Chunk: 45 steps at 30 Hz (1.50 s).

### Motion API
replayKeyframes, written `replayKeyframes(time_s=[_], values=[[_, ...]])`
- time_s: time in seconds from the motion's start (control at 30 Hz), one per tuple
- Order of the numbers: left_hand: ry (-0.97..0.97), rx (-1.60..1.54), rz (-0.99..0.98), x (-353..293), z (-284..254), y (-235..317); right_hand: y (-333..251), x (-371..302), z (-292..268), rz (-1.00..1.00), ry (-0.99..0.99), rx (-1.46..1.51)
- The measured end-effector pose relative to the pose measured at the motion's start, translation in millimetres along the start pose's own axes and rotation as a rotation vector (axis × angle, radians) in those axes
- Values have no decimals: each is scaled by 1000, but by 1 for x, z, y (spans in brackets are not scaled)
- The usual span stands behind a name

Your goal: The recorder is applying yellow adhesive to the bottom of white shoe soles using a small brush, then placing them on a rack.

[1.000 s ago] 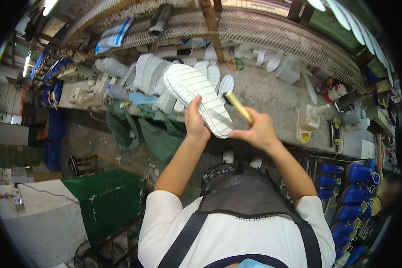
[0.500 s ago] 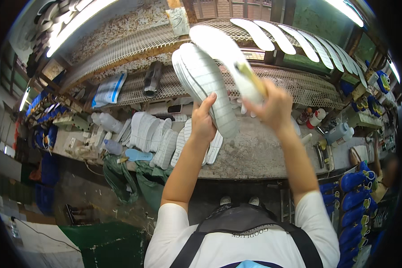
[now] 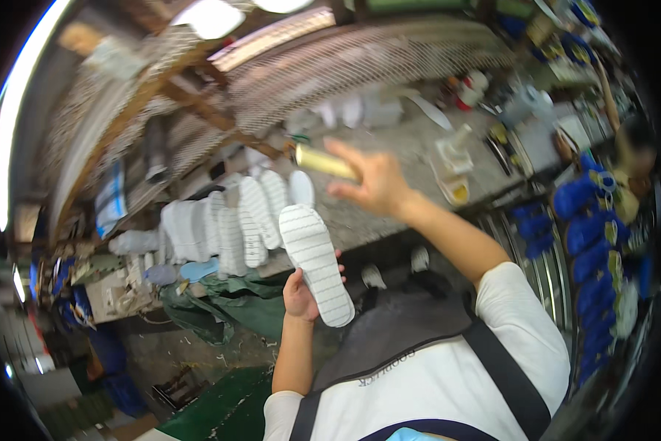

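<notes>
My left hand point(image 3: 299, 295) grips a white shoe sole point(image 3: 312, 253) with thin wavy lines across it, low in front of my apron. Its thumb lies along one edge and fingertips show at the other; whether more soles lie beneath it I cannot tell. Up and to the right, over the bench, my right hand point(image 3: 374, 180) is closed on a brush point(image 3: 324, 162) with a thick yellow handle. The brush's dark end is blurred and points left, apart from the sole. Several similar lined soles point(image 3: 253, 220) lie overlapping on the bench, left of the brush.
A wire-mesh shelf point(image 3: 374, 62) runs above the worn bench point(image 3: 389, 213). A tray point(image 3: 448, 173) with something yellow stands right, near bottles point(image 3: 525, 106). Green cloth point(image 3: 224, 301) hangs over the front edge. Blue shoes point(image 3: 584, 242) are racked at right, near another person's arm point(image 3: 608, 95).
My left hand has come down toward my body with the sole. My right hand has moved left and away from the white piece with the brush. The view has turned and lowered.
</notes>
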State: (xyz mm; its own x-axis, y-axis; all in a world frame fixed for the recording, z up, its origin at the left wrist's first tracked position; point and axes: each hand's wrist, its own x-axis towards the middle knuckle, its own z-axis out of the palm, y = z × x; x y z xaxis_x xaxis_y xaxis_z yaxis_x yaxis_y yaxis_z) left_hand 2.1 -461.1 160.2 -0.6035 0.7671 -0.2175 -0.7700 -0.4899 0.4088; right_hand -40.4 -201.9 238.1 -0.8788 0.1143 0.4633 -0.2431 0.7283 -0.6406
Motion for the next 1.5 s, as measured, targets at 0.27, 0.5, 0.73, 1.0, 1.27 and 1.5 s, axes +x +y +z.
replayKeyframes(time_s=[0.27,0.5,0.73,1.0,1.27,1.5], values=[[425,276,-376,16,11,-100,201,-261,-86,1093,-95,-316],[472,292,-425,14,37,-130,275,-263,-101,1006,-361,-371],[627,364,-293,47,63,-151,281,-279,-115,1181,-624,971],[323,362,-252,91,108,-133,168,-130,-140,409,-631,352],[378,-119,-63,78,108,-69,46,-150,-91,236,-571,584],[334,-184,-10,15,81,-45,43,-105,-48,361,-465,450]])
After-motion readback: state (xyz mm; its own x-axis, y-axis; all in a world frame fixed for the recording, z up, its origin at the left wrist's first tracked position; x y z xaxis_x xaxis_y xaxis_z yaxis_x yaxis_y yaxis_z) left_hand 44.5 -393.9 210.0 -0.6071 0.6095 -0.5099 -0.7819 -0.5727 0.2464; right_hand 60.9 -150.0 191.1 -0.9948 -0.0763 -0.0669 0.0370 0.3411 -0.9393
